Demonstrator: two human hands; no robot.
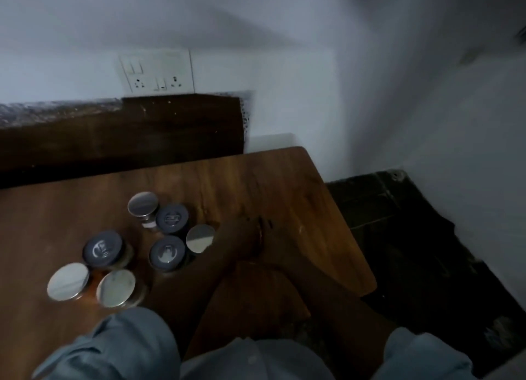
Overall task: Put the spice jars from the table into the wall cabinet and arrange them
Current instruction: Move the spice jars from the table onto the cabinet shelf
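Only one view here, the head cam, and it's pretty dark and smeary. A bare forearm [284,268] is reaching in from the lower right, crossing over the counter [284,186] toward the jars. The right hand [242,234] is sitting just right of the jar cluster, next to the small silver-lid jar [200,238]. It's blurred into the wood colour, so I honestly can't tell if the fingers are curled, loose, or on anything. Can't tell if it's touching that jar either. There's a blue-grey sleeve [122,348] bunched up at the bottom left, below the jars, and the left hand isn't showing at all.

The spice jars are all standing upright on the counter, seven of them, seen from above so mostly lids. Taking the dark-lid jar in the middle [167,253] as the reference: the small silver-lid jar is just to its right, another dark-lid jar [172,218] is right behind it, and a silver-lid one [143,204] is behind and left of that. Off to the left is a third dark lid [103,248], and nearer the camera from that are two bigger silver lids [68,280] [115,288] side by side.
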